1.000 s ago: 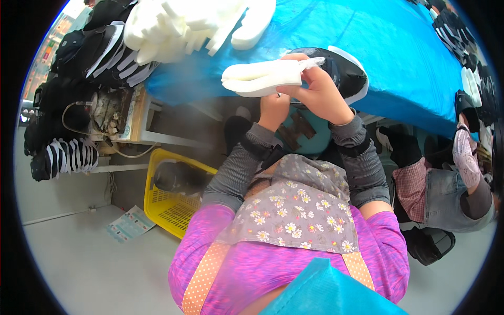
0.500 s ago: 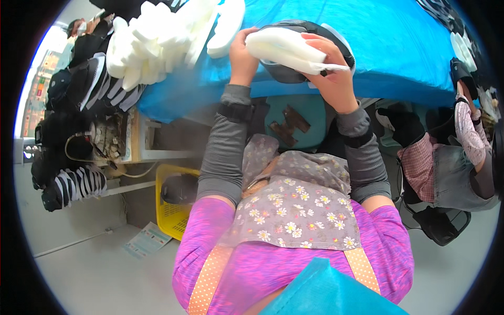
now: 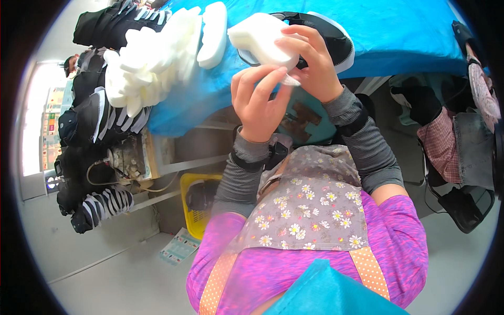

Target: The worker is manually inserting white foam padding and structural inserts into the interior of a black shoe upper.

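My right hand [image 3: 317, 65] grips the near end of a thick white foam shoe insert [image 3: 257, 38], fingers over its top. Just below that end, the fingertips of my left hand [image 3: 258, 105] pinch a thin white flap [image 3: 290, 81]; whether it is film or paper I cannot tell. Behind the insert a black shoe [image 3: 333, 39] with a white sole edge rests on the blue-covered table [image 3: 394, 31], partly hidden by the insert and my right hand. A single white insert [image 3: 212, 37] lies to the left of the one I hold.
Many white inserts [image 3: 147, 58] are heaped at the table's left. Black shoes [image 3: 86, 118] with white soles are stacked beyond them. Below stand a yellow basket [image 3: 193, 207] and a teal stool [image 3: 302, 128] bearing brown pieces. Another person [image 3: 443, 149] sits at the right.
The foam insert has turned and shifted left, uncovering more of the shoe. My left hand has left the insert's far left side and come down to its near end, pinching the flap.
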`<state>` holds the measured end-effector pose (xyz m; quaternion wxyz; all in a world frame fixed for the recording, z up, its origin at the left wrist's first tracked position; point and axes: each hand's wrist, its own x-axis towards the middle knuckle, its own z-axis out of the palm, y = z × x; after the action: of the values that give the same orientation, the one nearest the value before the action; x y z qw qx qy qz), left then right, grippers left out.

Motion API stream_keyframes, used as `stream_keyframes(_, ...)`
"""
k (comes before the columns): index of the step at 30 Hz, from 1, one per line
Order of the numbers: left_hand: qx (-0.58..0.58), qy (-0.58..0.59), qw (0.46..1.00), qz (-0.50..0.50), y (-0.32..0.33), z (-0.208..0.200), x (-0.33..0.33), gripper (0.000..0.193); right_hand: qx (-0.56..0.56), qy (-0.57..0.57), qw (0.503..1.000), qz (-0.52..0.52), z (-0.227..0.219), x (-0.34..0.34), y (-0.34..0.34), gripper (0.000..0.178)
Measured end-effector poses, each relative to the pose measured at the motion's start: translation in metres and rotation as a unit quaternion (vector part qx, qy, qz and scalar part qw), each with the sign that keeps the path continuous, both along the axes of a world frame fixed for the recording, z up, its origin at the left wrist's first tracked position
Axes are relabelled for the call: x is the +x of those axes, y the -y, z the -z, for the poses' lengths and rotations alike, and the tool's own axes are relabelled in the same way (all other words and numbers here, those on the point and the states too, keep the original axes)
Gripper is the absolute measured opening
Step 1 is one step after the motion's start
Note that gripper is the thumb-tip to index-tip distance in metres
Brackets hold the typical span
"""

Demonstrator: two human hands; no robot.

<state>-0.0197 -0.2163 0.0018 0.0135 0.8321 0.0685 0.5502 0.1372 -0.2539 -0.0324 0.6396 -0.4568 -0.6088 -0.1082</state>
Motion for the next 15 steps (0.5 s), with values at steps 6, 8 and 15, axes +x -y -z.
stream_keyframes(6, -0.212, 0.061, 0.975, 0.032, 0.007, 0.013, -0.005, 0.018, -0.017, 0.008, 1.0, -0.015, 0.006, -0.001, 0.003, 0.046)
stream_keyframes(8, -0.339, 0.145, 0.926, 0.082, 0.011, 0.015, -0.003, 0.01, -0.012, 0.017, 1.0, -0.013, 0.006, -0.002, 0.004, 0.043)
stream_keyframes(15, -0.403, 0.19, 0.893, 0.065, 0.004, 0.004, -0.01, 0.012, -0.006, 0.022, 0.999, -0.037, 0.004, -0.007, 0.006, 0.035)
